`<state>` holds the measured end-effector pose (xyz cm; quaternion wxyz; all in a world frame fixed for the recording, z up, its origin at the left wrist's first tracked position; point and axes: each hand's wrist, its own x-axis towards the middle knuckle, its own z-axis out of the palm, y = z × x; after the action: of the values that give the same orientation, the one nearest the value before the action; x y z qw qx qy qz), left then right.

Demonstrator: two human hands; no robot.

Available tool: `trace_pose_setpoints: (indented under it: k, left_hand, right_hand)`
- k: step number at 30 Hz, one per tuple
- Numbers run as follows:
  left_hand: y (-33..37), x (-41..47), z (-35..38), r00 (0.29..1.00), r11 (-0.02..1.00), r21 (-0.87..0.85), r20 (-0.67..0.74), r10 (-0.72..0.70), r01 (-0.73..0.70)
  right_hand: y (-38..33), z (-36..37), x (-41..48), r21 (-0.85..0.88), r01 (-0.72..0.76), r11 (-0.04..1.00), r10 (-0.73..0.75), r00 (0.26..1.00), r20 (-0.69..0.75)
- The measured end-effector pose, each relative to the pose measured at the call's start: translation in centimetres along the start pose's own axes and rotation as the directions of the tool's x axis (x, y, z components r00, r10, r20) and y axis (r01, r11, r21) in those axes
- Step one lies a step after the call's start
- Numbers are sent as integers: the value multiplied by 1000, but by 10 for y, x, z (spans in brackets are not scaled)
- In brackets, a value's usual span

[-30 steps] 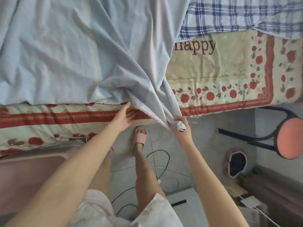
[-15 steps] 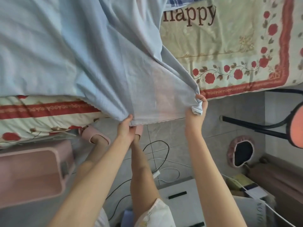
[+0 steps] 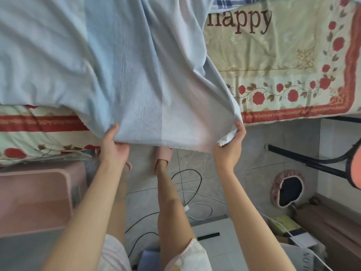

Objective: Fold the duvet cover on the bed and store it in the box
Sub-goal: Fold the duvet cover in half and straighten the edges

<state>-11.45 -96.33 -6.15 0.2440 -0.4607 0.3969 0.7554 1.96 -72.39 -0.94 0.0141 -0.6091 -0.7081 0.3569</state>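
At middle of frame, left hand (image 3: 114, 147) and right hand (image 3: 230, 147) each grip near edge of blue duvet cover (image 3: 121, 65), held above bed (image 3: 283, 61). Pink box (image 3: 39, 200) at lower left.

The left hand (image 3: 114, 150) and right hand (image 3: 229, 153) are bare, as are both forearms and both lower legs. The person wears pale shorts (image 3: 187, 258) with faint pink stripes and a small yellow print near the hem. On the feet are pink slippers (image 3: 163, 155), each with a broad band.
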Motion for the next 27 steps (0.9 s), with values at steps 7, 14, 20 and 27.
trace_pose_setpoints:
  k: [7, 14, 20, 27]
  left_hand:
    - [-17, -10, -36, 930, 926, 351, -368, 2, 137]
    - [41, 12, -47, 992, 989, 134, -111, -53, 68]
    - [70, 28, -47, 981, 996, 59, -187, -57, 69]
    - [48, 9, -68, 865, 963, 237, -447, 227, -130]
  right_hand:
    - [12, 40, -2, 177, -288, 941, 274, 956, 100]
    - [-10, 61, -22, 368, -260, 892, 309, 948, -78]
    - [-43, 78, -71, 152, 187, 971, -211, 964, 162]
    - [-84, 131, -72, -387, 594, 705, -307, 748, 589]
